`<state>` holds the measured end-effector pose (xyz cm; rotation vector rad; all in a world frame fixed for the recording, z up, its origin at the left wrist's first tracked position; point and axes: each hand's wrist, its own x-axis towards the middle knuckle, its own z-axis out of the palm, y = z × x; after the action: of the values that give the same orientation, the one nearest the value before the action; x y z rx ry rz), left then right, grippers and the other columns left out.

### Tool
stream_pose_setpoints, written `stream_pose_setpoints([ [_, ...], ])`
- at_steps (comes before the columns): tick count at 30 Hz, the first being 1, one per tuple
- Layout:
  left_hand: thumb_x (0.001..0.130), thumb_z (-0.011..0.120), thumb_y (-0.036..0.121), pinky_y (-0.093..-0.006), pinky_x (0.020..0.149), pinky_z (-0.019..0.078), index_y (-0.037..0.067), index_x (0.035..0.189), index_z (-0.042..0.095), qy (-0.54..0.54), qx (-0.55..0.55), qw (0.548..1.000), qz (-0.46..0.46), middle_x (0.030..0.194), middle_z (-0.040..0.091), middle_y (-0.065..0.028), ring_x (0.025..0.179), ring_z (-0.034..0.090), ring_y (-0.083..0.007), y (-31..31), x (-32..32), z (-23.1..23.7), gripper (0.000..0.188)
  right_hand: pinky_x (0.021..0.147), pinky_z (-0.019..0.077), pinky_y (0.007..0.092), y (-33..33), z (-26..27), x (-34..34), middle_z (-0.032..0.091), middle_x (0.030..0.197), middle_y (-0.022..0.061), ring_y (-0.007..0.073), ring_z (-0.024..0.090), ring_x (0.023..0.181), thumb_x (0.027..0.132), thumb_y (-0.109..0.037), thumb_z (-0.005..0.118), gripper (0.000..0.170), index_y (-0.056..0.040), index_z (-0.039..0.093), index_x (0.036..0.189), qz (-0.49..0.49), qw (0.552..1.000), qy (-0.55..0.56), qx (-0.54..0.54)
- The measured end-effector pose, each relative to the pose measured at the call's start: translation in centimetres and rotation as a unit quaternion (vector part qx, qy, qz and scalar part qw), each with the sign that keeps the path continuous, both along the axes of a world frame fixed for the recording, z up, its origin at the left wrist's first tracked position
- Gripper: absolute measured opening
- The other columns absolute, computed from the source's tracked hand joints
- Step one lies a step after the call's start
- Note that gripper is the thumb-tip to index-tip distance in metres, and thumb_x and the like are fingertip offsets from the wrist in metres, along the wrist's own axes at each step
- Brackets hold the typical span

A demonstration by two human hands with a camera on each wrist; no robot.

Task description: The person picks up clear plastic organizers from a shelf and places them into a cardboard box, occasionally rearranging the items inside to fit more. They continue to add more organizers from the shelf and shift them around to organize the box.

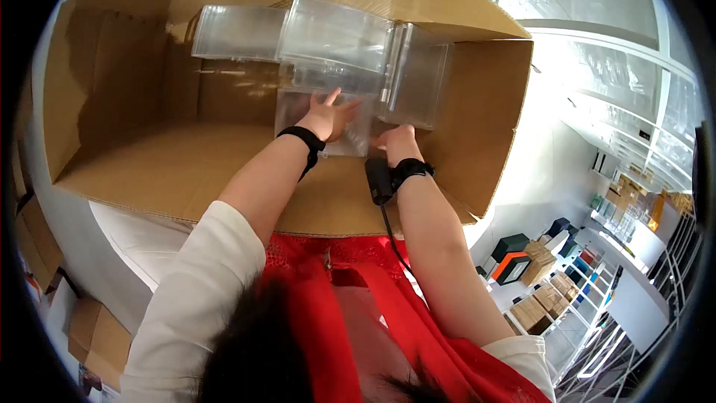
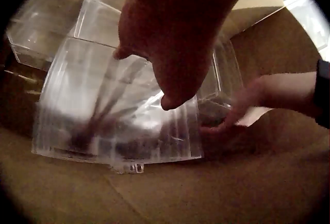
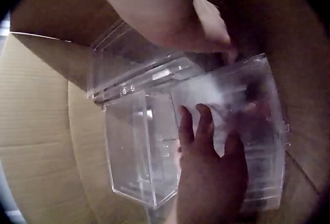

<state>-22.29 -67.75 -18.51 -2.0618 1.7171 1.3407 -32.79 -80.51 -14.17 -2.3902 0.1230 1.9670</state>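
My left hand [image 1: 328, 118] lies with spread fingers over a clear plastic box [image 1: 350, 142], its fingertips at the box's upper face. My right hand [image 1: 397, 138] is at that box's right side, fingers reaching toward its edge; in the left wrist view the right hand [image 2: 252, 97] has its fingertips right at the side wall. A small clear tab [image 2: 129, 168] sticks out of the box's near edge. Beyond stand more clear boxes: a large one [image 1: 335, 33], one at the left [image 1: 242, 33] and one on the right [image 1: 419, 78].
All the clear boxes are inside a big cardboard box [image 1: 488, 119], whose walls rise around both hands. A black device with a cable [image 1: 379, 181] is on the right wrist. Shelves with cartons [image 1: 548, 298] stand farther off at the right.
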Motion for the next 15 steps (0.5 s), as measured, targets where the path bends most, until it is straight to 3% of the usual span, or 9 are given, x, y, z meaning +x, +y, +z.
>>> stream_pose_setpoints([
  [1,0.088,0.044,0.015,-0.0611,0.104,0.0193,0.025,0.141,0.022,-0.005,-0.002,1.0,0.001,0.149,-0.002,0.0075,0.136,0.0,-0.033,0.1,0.0,-0.2,0.058,0.084,0.0429,0.0345,-1.2,-3.9,-3.2,0.057,0.113,0.0021,0.0214,0.057,0.095,0.079,-0.028,0.062,0.051,-0.0106,0.04,0.122,-0.098,0.993,-0.059,0.04],
  [3,0.09,0.039,0.014,-0.0574,0.106,0.0181,0.025,0.142,0.019,0.037,0.026,0.999,0.026,0.149,-0.003,0.0071,0.136,-0.002,-0.0328,0.5,0.7,2.6,0.057,0.099,0.0356,0.0322,0.2,0.5,0.0,0.034,0.141,-0.0079,0.0144,0.039,0.125,0.079,-0.037,0.062,0.077,-0.0326,0.017,0.141,0.064,0.996,0.06,-0.033],
  [5,0.086,0.041,0.011,-0.0596,0.105,0.018,0.026,0.141,0.021,0.004,-0.039,0.999,0.001,0.148,0.003,0.0076,0.136,0.002,-0.0315,1.2,0.1,-2.4,0.061,0.092,0.0382,0.0333,-1.3,-3.2,-2.7,0.047,0.127,-0.0008,0.0193,0.048,0.111,0.082,-0.033,0.06,0.056,-0.017,0.038,0.131,-0.157,0.987,-0.037,-0.003],
  [6,0.085,0.042,0.014,-0.0594,0.104,0.0194,0.026,0.14,0.022,-0.004,-0.032,0.999,-0.02,0.148,0.005,0.0078,0.136,0.004,-0.0314,0.8,0.1,-3.5,0.06,0.097,0.0365,0.0335,-0.6,-0.1,-0.6,0.038,0.138,-0.0074,0.0174,0.041,0.123,0.08,-0.035,0.062,0.066,-0.0277,0.03,0.138,0.038,0.999,0.018,-0.032],
  [10,0.086,0.045,0.029,-0.0537,0.103,0.0258,0.025,0.137,0.03,-0.03,0.041,0.997,-0.067,0.149,0.008,0.0074,0.134,0.014,-0.0311,0.0,0.7,-9.1,0.054,0.088,0.0379,0.0314,-1.9,5.8,0.6,0.052,0.124,-0.005,0.0175,0.05,0.113,0.084,-0.039,0.056,0.041,-0.0315,0.049,0.123,0.087,0.991,-0.036,-0.097],
  [12,0.085,0.046,0.03,-0.0444,0.096,0.0363,0.019,0.129,0.042,-0.014,0.09,0.996,0.019,0.137,0.029,-0.0005,0.123,0.033,-0.0292,-0.4,2.5,-5.4,0.046,0.083,0.0403,0.0387,-2.4,8.8,1.7,0.055,0.121,-0.0058,0.0192,0.05,0.112,0.085,-0.033,0.055,0.037,-0.0199,0.056,0.12,0.107,0.98,-0.077,-0.152],
  [13,0.084,0.046,0.027,-0.0377,0.089,0.0449,0.014,0.122,0.051,0.011,0.107,0.989,0.106,0.125,0.052,-0.008,0.113,0.05,-0.0274,-0.2,4.0,-0.7,0.041,0.083,0.038,0.0396,-5.0,4.1,2.3,0.053,0.122,-0.0022,0.0224,0.05,0.11,0.088,-0.032,0.049,0.039,-0.0194,0.051,0.124,0.117,0.985,-0.03,-0.12],
  [14,0.085,0.046,0.029,-0.041,0.078,0.048,0.006,0.109,0.057,-0.013,0.057,0.998,0.037,0.109,0.06,-0.0152,0.094,0.059,-0.0309,0.2,5.6,0.3,0.035,0.088,0.0358,0.0403,-5.5,6.6,2.8,0.052,0.121,0.0018,0.025,0.049,0.111,0.088,-0.034,0.049,0.04,-0.0153,0.049,0.124,0.548,0.807,0.094,-0.2],
  [15,0.087,0.044,0.032,-0.0399,0.083,0.0447,0.005,0.116,0.053,0.032,0.096,0.993,0.068,0.118,0.054,-0.0161,0.101,0.055,-0.0311,0.5,7.2,4.8,0.04,0.093,0.0336,0.0411,-5.8,10.4,2.8,0.051,0.121,0.0059,0.0277,0.048,0.112,0.088,-0.036,0.048,0.043,-0.0113,0.048,0.123,0.842,0.436,0.21,-0.238],
])
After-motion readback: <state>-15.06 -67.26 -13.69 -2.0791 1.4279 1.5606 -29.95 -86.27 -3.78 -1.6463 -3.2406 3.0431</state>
